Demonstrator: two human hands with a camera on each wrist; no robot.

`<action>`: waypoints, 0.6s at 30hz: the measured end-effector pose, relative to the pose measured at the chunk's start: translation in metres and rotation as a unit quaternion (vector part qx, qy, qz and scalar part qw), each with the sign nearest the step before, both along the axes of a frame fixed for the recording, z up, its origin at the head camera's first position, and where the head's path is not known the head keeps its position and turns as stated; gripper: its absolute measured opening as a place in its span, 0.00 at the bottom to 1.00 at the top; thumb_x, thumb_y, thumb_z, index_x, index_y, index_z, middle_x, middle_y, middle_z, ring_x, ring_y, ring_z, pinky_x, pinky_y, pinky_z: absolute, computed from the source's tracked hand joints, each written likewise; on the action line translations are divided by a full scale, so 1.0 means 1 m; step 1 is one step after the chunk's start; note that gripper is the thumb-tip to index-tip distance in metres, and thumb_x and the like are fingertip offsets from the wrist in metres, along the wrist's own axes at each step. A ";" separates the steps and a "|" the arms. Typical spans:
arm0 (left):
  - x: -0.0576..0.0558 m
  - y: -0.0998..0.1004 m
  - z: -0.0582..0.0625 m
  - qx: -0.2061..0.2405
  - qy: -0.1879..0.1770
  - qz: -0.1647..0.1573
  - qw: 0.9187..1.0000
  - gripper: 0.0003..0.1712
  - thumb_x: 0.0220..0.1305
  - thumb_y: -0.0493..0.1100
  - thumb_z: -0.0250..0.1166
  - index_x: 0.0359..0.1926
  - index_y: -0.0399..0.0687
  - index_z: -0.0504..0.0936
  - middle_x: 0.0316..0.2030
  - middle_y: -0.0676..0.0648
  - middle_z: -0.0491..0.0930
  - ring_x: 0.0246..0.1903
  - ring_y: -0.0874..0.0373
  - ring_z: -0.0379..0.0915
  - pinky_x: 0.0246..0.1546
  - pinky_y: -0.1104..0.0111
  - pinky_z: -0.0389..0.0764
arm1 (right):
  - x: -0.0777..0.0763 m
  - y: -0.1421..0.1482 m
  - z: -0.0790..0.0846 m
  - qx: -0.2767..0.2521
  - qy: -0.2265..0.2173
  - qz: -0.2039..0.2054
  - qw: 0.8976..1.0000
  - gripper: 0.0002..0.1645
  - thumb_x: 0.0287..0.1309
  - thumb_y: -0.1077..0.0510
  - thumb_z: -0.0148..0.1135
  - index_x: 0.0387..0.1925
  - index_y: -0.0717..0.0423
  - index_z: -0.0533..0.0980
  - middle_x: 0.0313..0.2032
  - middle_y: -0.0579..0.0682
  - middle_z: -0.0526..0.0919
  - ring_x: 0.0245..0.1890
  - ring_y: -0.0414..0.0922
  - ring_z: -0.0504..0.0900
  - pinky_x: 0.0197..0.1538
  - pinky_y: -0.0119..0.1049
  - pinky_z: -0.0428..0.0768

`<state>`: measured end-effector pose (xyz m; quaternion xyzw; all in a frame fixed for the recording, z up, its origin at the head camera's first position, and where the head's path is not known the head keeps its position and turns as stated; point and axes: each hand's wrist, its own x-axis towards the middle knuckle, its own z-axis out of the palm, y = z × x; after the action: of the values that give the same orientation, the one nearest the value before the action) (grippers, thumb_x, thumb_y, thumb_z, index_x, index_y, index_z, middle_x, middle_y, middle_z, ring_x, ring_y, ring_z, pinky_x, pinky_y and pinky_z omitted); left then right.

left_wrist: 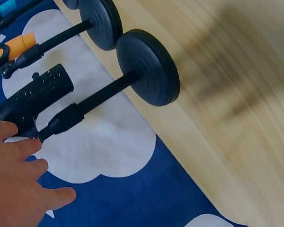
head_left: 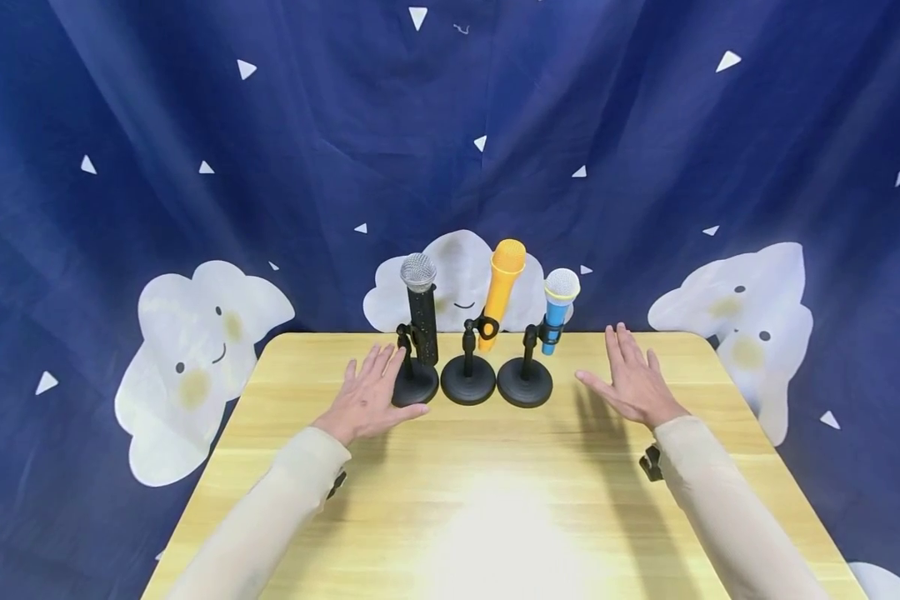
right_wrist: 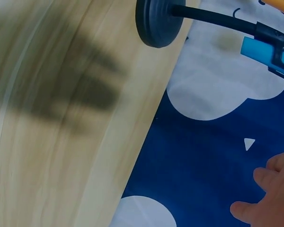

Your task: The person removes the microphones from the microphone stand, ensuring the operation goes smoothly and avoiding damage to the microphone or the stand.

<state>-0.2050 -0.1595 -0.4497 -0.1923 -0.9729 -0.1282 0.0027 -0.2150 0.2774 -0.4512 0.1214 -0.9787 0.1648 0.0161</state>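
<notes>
Three microphones stand in a row near the table's back edge, each clipped to a small black stand with a round base. On the left is a black microphone (head_left: 423, 325) with a silver mesh head, in the middle a yellow microphone (head_left: 500, 287), on the right a blue microphone (head_left: 553, 321) with a white head. My left hand (head_left: 367, 400), fingers spread, overlaps the base of the left stand (head_left: 416, 385) in the head view and holds nothing. To the right of the blue microphone, my right hand (head_left: 633, 385) hovers with straight fingers and nothing in it.
The light wooden table (head_left: 495, 467) has rounded back corners. Behind it hangs a dark blue curtain (head_left: 330, 125) with white clouds and triangles. The middle stand (head_left: 468, 381) and right stand (head_left: 525, 382) have bases set close together. Each wrist wears a dark device.
</notes>
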 end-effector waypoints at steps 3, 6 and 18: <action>-0.001 0.005 -0.001 -0.005 0.000 -0.010 1.000 0.63 0.57 0.78 0.59 0.78 0.42 0.53 0.75 0.35 0.53 0.76 0.40 0.41 0.70 0.35 0.45 | -0.002 -0.001 0.002 -0.005 0.004 0.000 1.000 0.60 0.69 0.29 0.45 0.76 0.69 0.36 0.76 0.69 0.34 0.76 0.64 0.38 0.69 0.72 0.39; -0.001 0.009 -0.001 -0.006 -0.005 -0.016 1.000 0.62 0.57 0.78 0.59 0.78 0.42 0.53 0.76 0.35 0.52 0.76 0.40 0.40 0.70 0.36 0.45 | -0.003 -0.003 0.003 -0.007 0.007 0.002 1.000 0.60 0.69 0.29 0.46 0.76 0.70 0.37 0.76 0.70 0.35 0.76 0.64 0.38 0.69 0.72 0.40; -0.001 0.022 0.002 0.001 0.009 -0.037 0.999 0.62 0.58 0.78 0.58 0.78 0.41 0.52 0.75 0.36 0.53 0.76 0.41 0.43 0.71 0.37 0.48 | -0.004 -0.006 0.001 -0.008 0.014 0.004 1.000 0.59 0.70 0.30 0.46 0.76 0.71 0.38 0.76 0.70 0.37 0.76 0.64 0.39 0.70 0.71 0.40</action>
<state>-0.2057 -0.1374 -0.4477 -0.2291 -0.9650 -0.1272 0.0066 -0.2190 0.2717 -0.4500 0.1269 -0.9766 0.1713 0.0298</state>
